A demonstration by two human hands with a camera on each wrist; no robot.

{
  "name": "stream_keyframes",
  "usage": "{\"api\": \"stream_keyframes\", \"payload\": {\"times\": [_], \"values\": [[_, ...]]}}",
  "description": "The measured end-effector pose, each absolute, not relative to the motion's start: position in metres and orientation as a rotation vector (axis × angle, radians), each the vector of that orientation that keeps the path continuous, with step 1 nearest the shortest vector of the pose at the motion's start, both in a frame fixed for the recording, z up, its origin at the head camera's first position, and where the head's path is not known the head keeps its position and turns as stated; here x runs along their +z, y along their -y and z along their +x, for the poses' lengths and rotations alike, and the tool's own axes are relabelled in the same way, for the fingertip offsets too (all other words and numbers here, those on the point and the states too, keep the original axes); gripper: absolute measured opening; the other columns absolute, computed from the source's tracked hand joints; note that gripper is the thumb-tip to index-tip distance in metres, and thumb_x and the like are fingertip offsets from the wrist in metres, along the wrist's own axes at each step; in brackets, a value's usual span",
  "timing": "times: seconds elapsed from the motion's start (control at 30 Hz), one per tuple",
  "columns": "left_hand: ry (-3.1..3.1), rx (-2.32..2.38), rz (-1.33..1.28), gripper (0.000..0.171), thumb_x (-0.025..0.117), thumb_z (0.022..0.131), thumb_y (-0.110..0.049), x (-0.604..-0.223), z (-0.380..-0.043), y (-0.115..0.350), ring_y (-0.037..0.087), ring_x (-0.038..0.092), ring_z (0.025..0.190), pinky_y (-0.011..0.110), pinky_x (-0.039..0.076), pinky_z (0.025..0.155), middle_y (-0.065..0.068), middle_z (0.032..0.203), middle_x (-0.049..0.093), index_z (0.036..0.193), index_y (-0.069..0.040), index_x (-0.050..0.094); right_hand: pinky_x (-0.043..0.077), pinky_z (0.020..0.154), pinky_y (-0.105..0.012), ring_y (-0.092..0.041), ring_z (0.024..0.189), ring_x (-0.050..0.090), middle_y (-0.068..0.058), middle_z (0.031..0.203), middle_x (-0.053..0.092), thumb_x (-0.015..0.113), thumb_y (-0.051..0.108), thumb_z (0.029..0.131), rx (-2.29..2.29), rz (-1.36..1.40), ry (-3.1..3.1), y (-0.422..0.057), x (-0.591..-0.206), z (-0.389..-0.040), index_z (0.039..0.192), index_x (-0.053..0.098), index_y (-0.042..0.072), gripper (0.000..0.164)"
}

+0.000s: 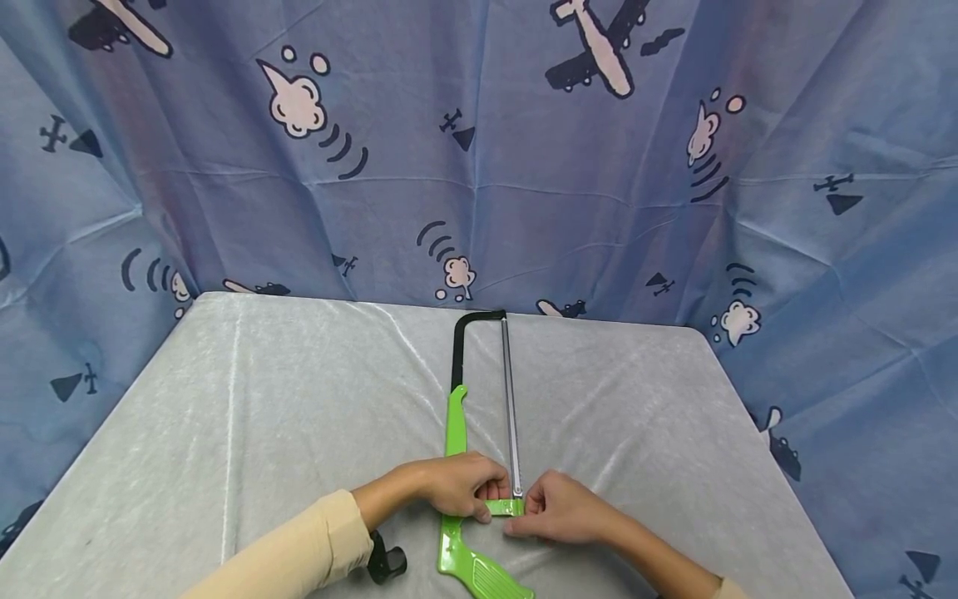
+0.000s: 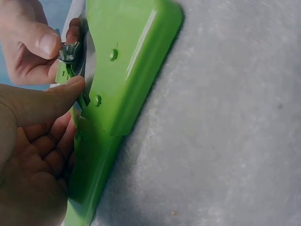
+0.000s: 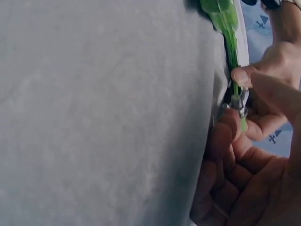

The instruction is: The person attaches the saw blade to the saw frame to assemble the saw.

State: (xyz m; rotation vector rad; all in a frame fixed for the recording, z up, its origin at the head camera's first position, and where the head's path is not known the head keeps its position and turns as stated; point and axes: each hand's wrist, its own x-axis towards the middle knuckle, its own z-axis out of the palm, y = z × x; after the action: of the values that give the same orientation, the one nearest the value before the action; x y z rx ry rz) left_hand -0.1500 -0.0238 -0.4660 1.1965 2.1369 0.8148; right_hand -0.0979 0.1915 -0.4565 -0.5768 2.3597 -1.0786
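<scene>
A hacksaw (image 1: pixel 456 424) lies on the grey-covered table, its bright green handle toward me and its black frame (image 1: pixel 458 358) pointing away. Its silver blade (image 1: pixel 511 399) runs along the right side, down to a short green crossbar (image 1: pixel 503 507). My left hand (image 1: pixel 460 485) pinches this crossbar between thumb and fingers. At the crossbar's outer end sits a metal wing nut (image 2: pixel 69 51), and the curled thumb and fingers of my right hand (image 1: pixel 565 509) hold it. In the right wrist view the fingertips partly cover the nut.
A pale grey plush cloth covers the table (image 1: pixel 322 399). Behind it hangs a blue curtain (image 1: pixel 404 108) printed with planes and clouds. A small black device (image 1: pixel 387 561) shows beside my left sleeve (image 1: pixel 299 545).
</scene>
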Motion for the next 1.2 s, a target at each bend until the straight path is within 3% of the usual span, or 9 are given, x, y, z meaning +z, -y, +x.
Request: {"api": "stream_keyframes", "payload": {"times": [0.17, 0.47, 0.73, 1.03, 1.2], "values": [[-2.138, 0.820, 1.191, 0.021, 0.077, 0.082, -0.003, -0.467, -0.150, 0.024, -0.003, 0.051, 0.072, 0.014, 0.045, 0.070, -0.011, 0.078, 0.055, 0.096, -0.011, 0.065, 0.024, 0.041, -0.018, 0.005, 0.040, 0.028, 0.018, 0.044, 0.037, 0.080, 0.039, 0.079, -0.993, -0.568, -2.473, -0.186, -0.456, -0.095, 0.049, 0.048, 0.019, 0.048], [-2.134, 0.825, 1.188, 0.020, 0.077, 0.082, -0.002, -0.466, -0.150, 0.024, -0.003, 0.050, 0.072, 0.014, 0.044, 0.069, -0.010, 0.078, 0.056, 0.095, -0.011, 0.065, 0.022, 0.041, -0.018, 0.006, 0.040, 0.026, 0.018, 0.044, 0.036, 0.077, 0.036, 0.080, -0.969, -0.577, -2.476, -0.185, -0.455, -0.095, 0.050, 0.044, 0.023, 0.046], [-2.132, 0.838, 1.194, 0.021, 0.077, 0.081, -0.002, -0.467, -0.150, 0.025, -0.003, 0.051, 0.072, 0.013, 0.044, 0.070, -0.009, 0.078, 0.057, 0.096, -0.010, 0.065, 0.031, 0.041, -0.018, 0.003, 0.042, 0.041, 0.013, 0.048, 0.050, 0.074, 0.027, 0.081, -1.074, -0.573, -2.336, -0.191, -0.458, -0.099, 0.056, 0.061, 0.008, 0.034], [-2.129, 0.838, 1.189, 0.021, 0.077, 0.081, -0.002, -0.464, -0.149, 0.025, -0.003, 0.050, 0.072, 0.013, 0.044, 0.070, -0.009, 0.078, 0.055, 0.095, -0.010, 0.064, 0.032, 0.045, -0.016, 0.002, 0.046, 0.042, 0.010, 0.054, 0.051, 0.067, 0.014, 0.090, -1.219, -0.702, -2.068, -0.201, -0.459, -0.106, 0.064, 0.059, -0.005, 0.033], [-2.126, 0.843, 1.188, 0.021, 0.077, 0.081, -0.002, -0.464, -0.149, 0.025, -0.003, 0.050, 0.072, 0.014, 0.044, 0.071, -0.009, 0.078, 0.055, 0.095, -0.010, 0.064, 0.034, 0.048, -0.014, 0.002, 0.050, 0.044, -0.002, 0.057, 0.052, 0.064, 0.009, 0.093, -1.267, -0.735, -1.959, -0.206, -0.461, -0.108, 0.070, 0.059, -0.010, 0.030]]}}
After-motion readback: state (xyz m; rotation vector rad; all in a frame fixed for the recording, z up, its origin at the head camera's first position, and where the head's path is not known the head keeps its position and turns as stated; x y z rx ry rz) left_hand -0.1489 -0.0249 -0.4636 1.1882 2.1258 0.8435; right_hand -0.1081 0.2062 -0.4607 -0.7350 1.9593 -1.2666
